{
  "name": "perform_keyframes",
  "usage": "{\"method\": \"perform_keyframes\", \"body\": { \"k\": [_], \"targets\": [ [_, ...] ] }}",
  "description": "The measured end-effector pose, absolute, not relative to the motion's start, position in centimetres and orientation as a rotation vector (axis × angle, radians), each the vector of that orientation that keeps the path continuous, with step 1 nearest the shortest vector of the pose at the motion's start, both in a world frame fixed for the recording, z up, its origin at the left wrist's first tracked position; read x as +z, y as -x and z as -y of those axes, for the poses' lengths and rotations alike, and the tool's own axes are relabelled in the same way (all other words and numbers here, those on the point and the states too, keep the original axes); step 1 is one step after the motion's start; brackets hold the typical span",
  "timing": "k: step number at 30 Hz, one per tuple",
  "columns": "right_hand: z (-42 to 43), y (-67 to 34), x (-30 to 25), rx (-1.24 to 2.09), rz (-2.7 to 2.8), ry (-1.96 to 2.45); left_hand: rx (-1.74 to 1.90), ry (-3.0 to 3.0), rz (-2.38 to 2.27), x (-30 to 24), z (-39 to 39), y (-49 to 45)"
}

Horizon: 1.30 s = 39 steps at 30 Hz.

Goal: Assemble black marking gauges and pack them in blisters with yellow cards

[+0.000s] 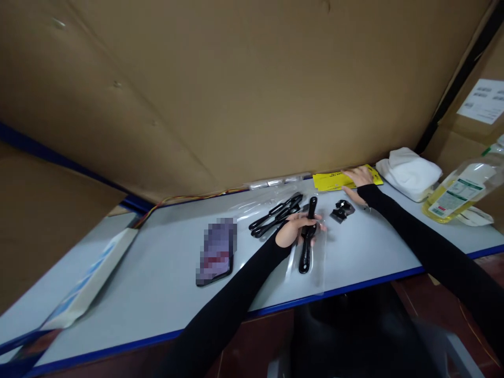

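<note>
My left hand (293, 231) is closed around black handled tools (305, 257), one end pointing away from me and another toward me; a clear plastic bag (319, 262) lies about them. Just left of this hand, several similar black tools (275, 214) are piled on the table. My right hand (357, 181) rests with its fingers stretched out over yellow printed cards (326, 181) at the back of the table. Between my hands lie small dark and shiny metal-looking pieces (342, 210), whose kind I cannot make out.
A phone (216, 252) with a blurred-out screen lies left of my left arm. At the right are a white cloth bundle (409, 173) and a bottle of yellow liquid (457, 189). Cardboard walls (252, 94) enclose the white table (157, 273). Wires (189, 198) run along the back edge.
</note>
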State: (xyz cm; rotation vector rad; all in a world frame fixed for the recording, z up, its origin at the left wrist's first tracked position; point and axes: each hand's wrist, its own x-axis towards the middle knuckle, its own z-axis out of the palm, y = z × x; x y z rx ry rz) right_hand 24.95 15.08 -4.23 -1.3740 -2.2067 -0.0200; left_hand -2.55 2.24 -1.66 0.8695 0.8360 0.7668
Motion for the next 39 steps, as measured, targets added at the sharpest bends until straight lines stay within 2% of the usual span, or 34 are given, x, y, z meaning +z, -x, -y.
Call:
{"method": "perform_keyframes", "body": {
  "k": [4,13,22,28,35,39],
  "targets": [
    [-18.6,-24.9,-4.7,0.101,2.323,1.596,0.839,-0.79,-0.935,-2.2,-2.7,2.8],
    [-19.3,-26.8,-5.1,0.106,2.287,1.693,0.838,-0.863,-0.948,-1.8,-2.0,2.3],
    [-19.9,-28.1,-4.5,0.093,2.289,1.678,0.759,-0.963,-0.848,-0.6,-0.3,1.7],
    [-20.7,-29.0,-4.6,0.053,2.279,1.626,0.741,-0.977,-0.825,-1.6,-0.5,1.7],
    [-20.9,-28.7,-4.2,0.073,2.127,1.495,0.865,-0.887,-0.869,-2.3,-1.1,1.7],
    [-20.6,-28.3,-2.9,0.002,2.101,1.535,1.058,-0.815,-0.892,-2.2,-1.4,1.9]
  ]
}}
